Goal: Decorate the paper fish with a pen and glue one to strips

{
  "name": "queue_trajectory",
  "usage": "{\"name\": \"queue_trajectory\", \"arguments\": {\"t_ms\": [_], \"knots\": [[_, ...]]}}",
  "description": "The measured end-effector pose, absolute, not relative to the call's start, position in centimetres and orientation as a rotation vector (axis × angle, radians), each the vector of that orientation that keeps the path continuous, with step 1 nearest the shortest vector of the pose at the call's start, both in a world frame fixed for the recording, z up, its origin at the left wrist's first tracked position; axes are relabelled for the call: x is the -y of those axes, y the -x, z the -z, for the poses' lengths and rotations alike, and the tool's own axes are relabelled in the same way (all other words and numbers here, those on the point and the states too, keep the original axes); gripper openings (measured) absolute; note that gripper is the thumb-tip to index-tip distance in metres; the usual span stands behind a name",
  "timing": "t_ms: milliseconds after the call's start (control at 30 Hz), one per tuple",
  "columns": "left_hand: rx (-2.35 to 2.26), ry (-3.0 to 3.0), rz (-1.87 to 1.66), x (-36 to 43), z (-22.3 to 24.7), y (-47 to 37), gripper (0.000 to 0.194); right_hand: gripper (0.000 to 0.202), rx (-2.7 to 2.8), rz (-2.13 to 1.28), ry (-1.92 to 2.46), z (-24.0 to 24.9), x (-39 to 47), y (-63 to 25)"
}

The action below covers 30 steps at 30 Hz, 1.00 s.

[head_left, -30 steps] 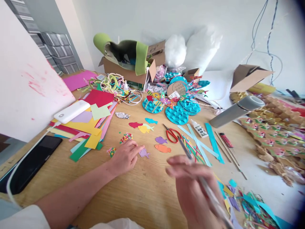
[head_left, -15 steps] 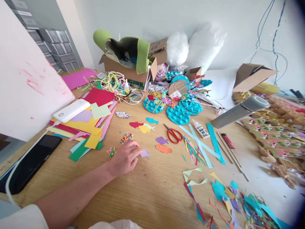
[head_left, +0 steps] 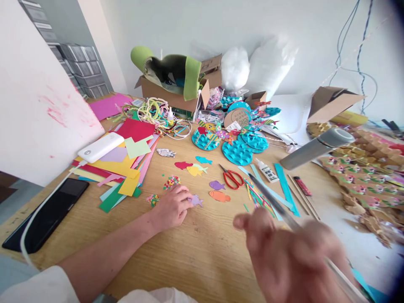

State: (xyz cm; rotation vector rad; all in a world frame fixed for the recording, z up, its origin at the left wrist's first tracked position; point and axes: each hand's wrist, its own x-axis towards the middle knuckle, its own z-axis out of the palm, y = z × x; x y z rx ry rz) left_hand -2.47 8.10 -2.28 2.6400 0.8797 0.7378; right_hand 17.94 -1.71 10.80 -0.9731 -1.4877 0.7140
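Tabletop (head_left: 208,252): your left hand (head_left: 173,206) touches lilac fish (head_left: 196,200) (pinch unclear), right hand (head_left: 293,256) pinches pen-like tool (head_left: 273,200); press fish flat

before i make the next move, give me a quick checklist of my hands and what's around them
1. Left hand at the light purple fish: ok, its fingertips are at the fish's left end.
2. Fish pressed firmly to the table: cannot tell.
3. Right hand holding the slim grey tool: ok, though the hand is blurred.
4. Red-handled scissors clear of both hands: ok, lying on the table beyond them.
5. Area beside the left hand free of loose bits: not ok, a confetti pile lies close by.
6. Glue bottle capped tight: cannot tell; it lies on its side.
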Motion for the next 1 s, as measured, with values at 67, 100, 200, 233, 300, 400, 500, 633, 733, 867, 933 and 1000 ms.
{"name": "queue_trajectory", "arguments": {"t_ms": [67, 100, 200, 233, 300, 400, 500, 633, 733, 867, 933, 1000], "knots": [[-0.902, -2.66, -0.685, -8.0, 2.3, 2.4, 0.034, 0.018, 1.263, -0.847, 0.911, -10.1, -0.4, -17.1], [-0.915, -2.664, -0.661, -7.9, 2.2, 2.4, 0.035, 0.02, 1.137, -0.915, 0.877, -9.4, -1.3, -16.9], [-0.933, -2.667, -0.587, -7.6, 2.0, 2.2, 0.039, 0.033, 0.934, -1.073, 0.896, -6.6, -3.6, -16.4], [-0.933, -2.67, -0.56, -7.5, 1.8, 2.2, 0.04, 0.036, 0.896, -1.109, 0.906, -5.7, -4.1, -16.3], [-0.931, -2.681, -0.518, -7.3, 1.6, 2.1, 0.042, 0.038, 0.827, -1.12, 0.957, -3.9, -4.9, -16.3], [-0.937, -2.683, -0.512, -7.2, 1.4, 1.9, 0.043, 0.041, 0.833, -1.157, 1.037, -2.0, -5.6, -16.3], [-0.929, -2.672, -0.542, -7.2, 1.3, 1.8, 0.04, 0.037, 0.883, -1.139, 1.106, -0.6, -6.1, -16.1], [-0.931, -2.673, -0.54, -7.3, 1.4, 1.7, 0.04, 0.029, 0.892, -1.144, 1.149, 1.1, -6.5, -15.6], [-0.94, -2.682, -0.52, -7.3, 1.4, 1.7, 0.04, 0.025, 0.814, -1.117, 1.149, 1.4, -6.5, -15.4], [-0.93, -2.678, -0.535, -7.3, 1.5, 1.8, 0.039, 0.019, 0.726, -0.891, 1.09, -1.5, -6.4, -16.5], [-0.919, -2.673, -0.542, -7.4, 1.6, 1.9, 0.04, 0.014, 0.706, -0.752, 1.011, -4.2, -6.4, -17.6], [-0.914, -2.67, -0.548, -7.4, 1.7, 1.9, 0.041, 0.009, 0.71, -0.649, 0.907, -6.9, -6.3, -18.7]]}}
